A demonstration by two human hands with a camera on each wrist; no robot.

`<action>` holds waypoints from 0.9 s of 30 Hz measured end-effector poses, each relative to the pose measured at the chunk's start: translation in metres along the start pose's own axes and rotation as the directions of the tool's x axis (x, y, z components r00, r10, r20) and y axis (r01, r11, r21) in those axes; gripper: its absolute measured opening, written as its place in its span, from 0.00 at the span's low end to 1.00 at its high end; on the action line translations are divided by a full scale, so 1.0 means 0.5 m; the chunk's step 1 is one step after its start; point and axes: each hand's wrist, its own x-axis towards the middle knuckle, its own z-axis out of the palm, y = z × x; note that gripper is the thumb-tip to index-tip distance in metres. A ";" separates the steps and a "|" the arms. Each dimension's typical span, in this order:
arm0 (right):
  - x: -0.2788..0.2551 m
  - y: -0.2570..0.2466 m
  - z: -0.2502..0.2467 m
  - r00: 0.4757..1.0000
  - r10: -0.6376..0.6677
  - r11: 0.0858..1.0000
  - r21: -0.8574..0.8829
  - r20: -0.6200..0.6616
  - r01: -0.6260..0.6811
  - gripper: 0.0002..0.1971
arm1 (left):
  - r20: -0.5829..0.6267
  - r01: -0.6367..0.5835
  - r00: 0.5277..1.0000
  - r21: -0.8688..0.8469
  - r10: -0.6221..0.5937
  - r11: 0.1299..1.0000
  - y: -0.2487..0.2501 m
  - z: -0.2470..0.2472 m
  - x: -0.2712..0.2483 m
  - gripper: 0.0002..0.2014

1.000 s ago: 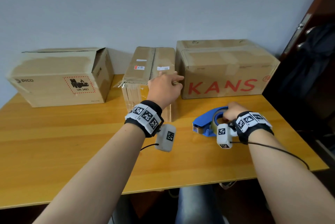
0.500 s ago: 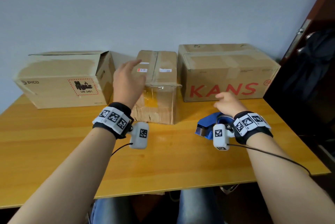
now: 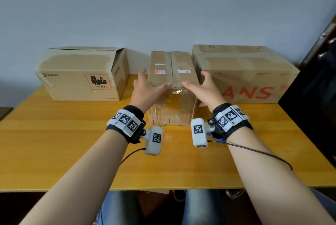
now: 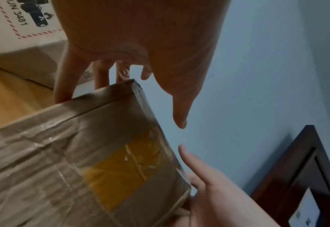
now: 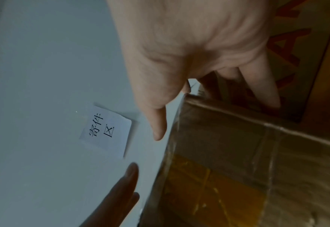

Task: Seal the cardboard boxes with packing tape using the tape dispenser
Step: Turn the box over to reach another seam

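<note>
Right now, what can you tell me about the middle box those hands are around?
The middle box is brown, creased cardboard, narrower than its neighbours, standing upright on the table. Tape runs along its top seam, two white labels sit on top, and clear tape covers a yellow patch on its front. The left hand and right hand flank it, fingers down its sides, thumbs at the top front edge.

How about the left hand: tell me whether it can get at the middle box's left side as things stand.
Probably yes. The left hand is right beside the middle box, fingers straight in the gap between it and the PICO box; nothing shows in that gap to block it.
</note>
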 end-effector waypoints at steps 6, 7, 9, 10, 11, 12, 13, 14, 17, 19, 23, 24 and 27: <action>-0.019 0.006 0.024 0.989 -0.064 0.982 -0.183 -0.135 0.039 0.58 | -0.020 -0.016 1.000 0.044 0.017 0.999 0.001 0.019 -0.018 0.56; -0.021 0.006 0.028 0.987 -0.069 0.979 -0.199 -0.147 0.039 0.58 | -0.027 -0.008 1.000 0.037 0.009 0.999 -0.001 0.020 -0.018 0.56; -0.024 0.000 0.030 0.983 -0.075 0.977 -0.212 -0.166 0.038 0.58 | -0.047 0.010 0.999 0.038 -0.008 0.999 -0.002 0.020 -0.018 0.55; -0.024 -0.001 0.031 0.982 -0.078 0.975 -0.220 -0.171 0.039 0.58 | -0.056 0.015 0.998 0.043 -0.013 0.999 -0.003 0.022 -0.018 0.55; -0.025 -0.003 0.032 0.982 -0.082 0.973 -0.229 -0.173 0.040 0.57 | -0.063 0.018 0.998 0.045 -0.015 0.999 -0.005 0.023 -0.016 0.54; -0.026 -0.002 0.033 0.980 -0.088 0.971 -0.233 -0.177 0.045 0.57 | -0.068 0.021 0.997 0.039 -0.018 0.999 -0.006 0.025 -0.015 0.54; -0.027 -0.001 0.033 0.979 -0.093 0.973 -0.227 -0.182 0.051 0.56 | -0.073 0.024 0.997 0.025 -0.023 0.999 -0.008 0.026 -0.013 0.53; -0.027 0.002 0.033 0.977 -0.097 0.976 -0.212 -0.188 0.056 0.56 | -0.081 0.023 0.996 0.012 -0.022 1.000 -0.010 0.028 -0.010 0.52; -0.028 0.011 0.030 0.972 -0.100 0.987 -0.148 -0.213 0.069 0.53 | -0.108 0.013 0.994 -0.040 -0.017 0.999 -0.019 0.029 -0.006 0.49; -0.027 0.018 0.029 0.967 -0.092 0.991 -0.116 -0.236 0.066 0.51 | -0.123 0.022 0.992 -0.093 -0.034 0.995 -0.028 0.030 -0.001 0.46; -0.027 0.028 0.034 0.959 -0.087 0.995 -0.068 -0.271 0.071 0.45 | -0.131 0.036 0.990 -0.172 -0.059 0.984 -0.036 0.030 0.005 0.43; -0.027 0.030 0.034 0.958 -0.085 0.996 -0.055 -0.274 0.072 0.44 | -0.137 0.042 0.988 -0.192 -0.069 0.981 -0.038 0.030 0.005 0.42; -0.026 0.037 0.033 0.960 -0.067 0.998 -0.015 -0.273 0.065 0.42 | -0.135 0.073 0.984 -0.264 -0.112 0.962 -0.043 0.027 0.003 0.39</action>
